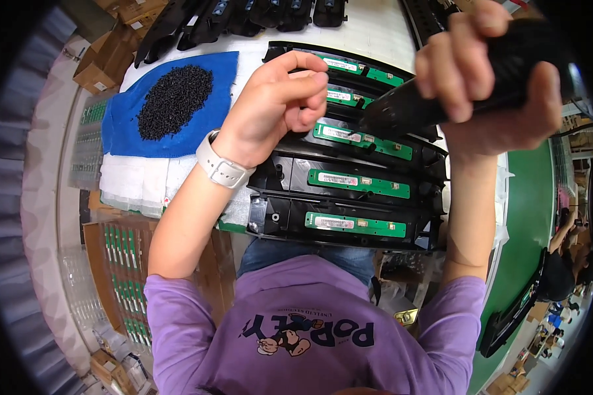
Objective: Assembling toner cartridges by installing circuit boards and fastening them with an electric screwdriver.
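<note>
My right hand [491,72] grips a black power screwdriver [441,92], its tip pointing down-left toward a stack of black plastic housings [290,217] that carry green circuit boards [356,224]. My left hand [280,99], with a white watch on the wrist, hovers over the upper housings with its fingers pinched together; whether a small screw is between the fingertips cannot be told. A pile of small black screws [174,99] lies on a blue cloth [122,131] to the left of my left hand.
More black plastic parts [244,16] line the far edge of the white table. Cardboard boxes [105,59] stand at the upper left. Trays of green boards [122,263] sit low on the left. Another person [563,270] works at the right by a green floor.
</note>
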`<control>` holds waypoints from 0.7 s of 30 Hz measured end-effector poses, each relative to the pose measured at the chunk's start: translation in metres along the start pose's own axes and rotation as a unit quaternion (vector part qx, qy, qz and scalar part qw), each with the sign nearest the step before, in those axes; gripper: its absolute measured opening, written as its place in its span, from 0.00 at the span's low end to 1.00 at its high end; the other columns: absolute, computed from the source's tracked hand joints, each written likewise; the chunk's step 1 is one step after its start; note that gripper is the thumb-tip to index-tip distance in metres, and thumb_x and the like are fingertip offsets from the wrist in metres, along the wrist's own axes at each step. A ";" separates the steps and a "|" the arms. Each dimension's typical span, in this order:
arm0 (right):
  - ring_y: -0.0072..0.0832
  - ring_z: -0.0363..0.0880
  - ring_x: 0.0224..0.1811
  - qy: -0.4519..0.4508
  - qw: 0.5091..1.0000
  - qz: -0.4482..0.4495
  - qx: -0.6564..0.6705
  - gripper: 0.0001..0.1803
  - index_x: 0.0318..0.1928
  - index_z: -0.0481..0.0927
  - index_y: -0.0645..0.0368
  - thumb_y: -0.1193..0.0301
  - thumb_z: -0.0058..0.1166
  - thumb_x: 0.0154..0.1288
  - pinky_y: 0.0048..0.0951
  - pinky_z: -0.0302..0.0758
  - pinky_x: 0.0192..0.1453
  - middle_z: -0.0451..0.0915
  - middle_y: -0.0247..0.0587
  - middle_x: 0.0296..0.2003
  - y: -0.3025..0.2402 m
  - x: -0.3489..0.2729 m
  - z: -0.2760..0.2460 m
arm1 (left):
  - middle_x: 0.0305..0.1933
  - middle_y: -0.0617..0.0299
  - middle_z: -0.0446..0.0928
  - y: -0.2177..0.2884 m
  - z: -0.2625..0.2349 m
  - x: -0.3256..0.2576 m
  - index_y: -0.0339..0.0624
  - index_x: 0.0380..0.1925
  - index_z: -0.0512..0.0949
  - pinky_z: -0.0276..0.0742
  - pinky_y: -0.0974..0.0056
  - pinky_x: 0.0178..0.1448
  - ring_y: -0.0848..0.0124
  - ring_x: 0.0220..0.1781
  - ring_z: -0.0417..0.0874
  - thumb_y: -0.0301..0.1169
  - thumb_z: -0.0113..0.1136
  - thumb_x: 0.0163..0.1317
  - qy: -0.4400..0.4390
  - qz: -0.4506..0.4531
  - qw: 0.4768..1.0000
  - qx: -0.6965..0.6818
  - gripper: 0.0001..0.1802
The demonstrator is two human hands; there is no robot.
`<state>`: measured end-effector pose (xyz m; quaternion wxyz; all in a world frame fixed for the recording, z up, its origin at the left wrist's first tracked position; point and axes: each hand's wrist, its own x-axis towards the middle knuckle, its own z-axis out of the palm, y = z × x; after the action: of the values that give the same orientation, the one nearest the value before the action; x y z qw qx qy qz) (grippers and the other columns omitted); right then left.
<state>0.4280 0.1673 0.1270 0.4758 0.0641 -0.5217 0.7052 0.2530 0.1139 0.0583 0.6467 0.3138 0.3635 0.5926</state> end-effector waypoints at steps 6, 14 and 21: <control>0.27 0.71 0.15 -0.019 0.995 -0.094 -0.010 0.25 0.45 0.68 0.65 0.52 0.38 0.69 0.32 0.75 0.28 0.72 0.37 0.22 -0.017 0.010 0.001 | 0.29 0.57 0.80 -0.001 0.001 -0.003 0.37 0.36 0.75 0.76 0.74 0.29 0.72 0.26 0.82 0.35 0.56 0.64 -0.079 0.018 0.990 0.114 0.11; 0.25 0.68 0.13 0.059 0.993 -0.097 0.038 0.23 0.43 0.69 0.64 0.53 0.39 0.69 0.31 0.72 0.26 0.71 0.35 0.20 -0.015 0.009 0.000 | 0.29 0.56 0.80 0.000 0.006 -0.006 0.37 0.37 0.74 0.78 0.71 0.30 0.70 0.25 0.82 0.34 0.56 0.64 -0.106 -0.001 0.989 0.103 0.10; 0.25 0.68 0.13 0.089 0.991 -0.095 0.024 0.24 0.42 0.71 0.63 0.52 0.40 0.68 0.31 0.72 0.25 0.71 0.35 0.20 -0.013 0.005 0.006 | 0.29 0.56 0.80 0.000 0.002 -0.006 0.38 0.37 0.74 0.79 0.71 0.30 0.69 0.25 0.82 0.31 0.57 0.62 -0.128 0.010 0.985 0.117 0.08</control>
<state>0.4324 0.1651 0.1410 0.5838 0.0619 -0.4516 0.6718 0.2548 0.1079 0.0596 0.6408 0.4639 0.3418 0.5073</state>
